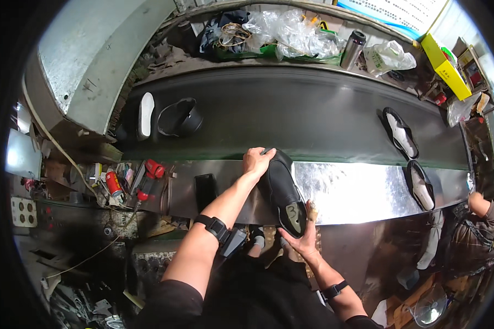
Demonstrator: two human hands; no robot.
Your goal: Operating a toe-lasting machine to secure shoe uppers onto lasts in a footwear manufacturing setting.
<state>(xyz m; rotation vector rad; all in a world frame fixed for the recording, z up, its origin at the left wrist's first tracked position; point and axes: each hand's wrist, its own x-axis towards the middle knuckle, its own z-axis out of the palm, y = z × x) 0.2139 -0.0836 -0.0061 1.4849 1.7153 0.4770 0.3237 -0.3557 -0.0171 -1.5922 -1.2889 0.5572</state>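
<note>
Both my hands hold one black shoe [280, 181] over the near metal ledge [362, 192], its toe end pointing away from me. My left hand [256, 162] grips it at the far end, thumb over the top. Around the near, heel end, my right hand [306, 238] is closed, with the thumb up along the side. A greenish form with a handwritten mark shows in the shoe's opening. On the dark belt [290, 109] at left lie a white sole [146, 116] and a black shoe upper [184, 118]. Two black shoes with pale insides, one far [400, 132] and one near [420, 186], lie at right.
A dark flat rectangular object [206, 190] lies on the ledge left of my arm. Beyond it are a red hand tool [151, 171] and a red can [113, 183]. Plastic bags [290, 33] and a steel flask [353, 49] line the back shelf. Another person [480, 225] is at right.
</note>
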